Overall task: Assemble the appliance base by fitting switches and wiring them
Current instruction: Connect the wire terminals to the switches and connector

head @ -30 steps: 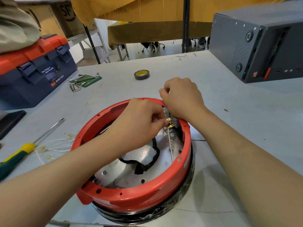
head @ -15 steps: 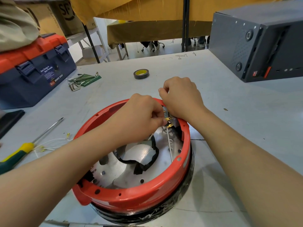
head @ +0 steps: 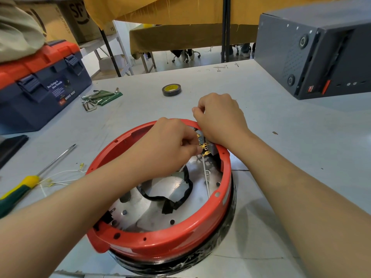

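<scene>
A round red appliance base [head: 166,240] with a metal floor and a black lower band lies open side up in front of me. A grey switch with brass terminals [head: 206,146] sits in its far right rim. My left hand [head: 168,143] reaches inside the ring and pinches a wire connector against those terminals. My right hand [head: 219,119] curls over the rim from outside and holds the switch. A white wire [head: 206,179] runs down from the switch, beside a black taped wire loop [head: 178,199].
On the left lie a yellow-handled screwdriver [head: 26,185], loose white wires with yellow connectors [head: 60,176], hex keys [head: 96,98] and a blue and orange toolbox [head: 38,83]. A tape roll [head: 171,89] lies beyond the base. A dark grey machine [head: 313,49] stands at the far right.
Both hands stay at the switch. My left hand's fingers shift slightly at the terminals, and the base has turned a little, showing more of the metal floor.
</scene>
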`<state>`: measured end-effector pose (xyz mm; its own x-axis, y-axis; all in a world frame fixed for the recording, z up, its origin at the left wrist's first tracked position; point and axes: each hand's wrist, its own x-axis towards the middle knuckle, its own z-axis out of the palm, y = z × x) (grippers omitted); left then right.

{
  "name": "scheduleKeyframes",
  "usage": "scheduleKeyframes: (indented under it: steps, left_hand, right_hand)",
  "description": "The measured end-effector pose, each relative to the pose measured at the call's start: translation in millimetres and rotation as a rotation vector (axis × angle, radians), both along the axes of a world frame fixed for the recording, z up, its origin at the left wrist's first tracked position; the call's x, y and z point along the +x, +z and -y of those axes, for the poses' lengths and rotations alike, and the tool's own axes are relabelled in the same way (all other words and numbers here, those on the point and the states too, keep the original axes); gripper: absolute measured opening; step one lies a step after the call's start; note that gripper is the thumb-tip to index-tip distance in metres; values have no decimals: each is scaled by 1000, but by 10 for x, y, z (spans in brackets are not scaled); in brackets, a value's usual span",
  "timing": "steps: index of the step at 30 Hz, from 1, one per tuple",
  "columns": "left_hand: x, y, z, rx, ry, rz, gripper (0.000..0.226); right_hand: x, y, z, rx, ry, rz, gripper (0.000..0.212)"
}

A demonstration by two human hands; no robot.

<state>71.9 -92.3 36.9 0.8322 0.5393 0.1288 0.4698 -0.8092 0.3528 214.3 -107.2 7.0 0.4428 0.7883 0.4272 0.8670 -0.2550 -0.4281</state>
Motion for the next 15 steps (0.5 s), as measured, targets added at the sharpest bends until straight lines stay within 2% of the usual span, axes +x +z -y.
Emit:
scheduleKeyframes:
  steps: [15]
  left_hand:
    - [21, -64, 16, 31, 6, 46, 19]
  right_hand:
    - [2, -14, -17, 20, -11, -10, 24]
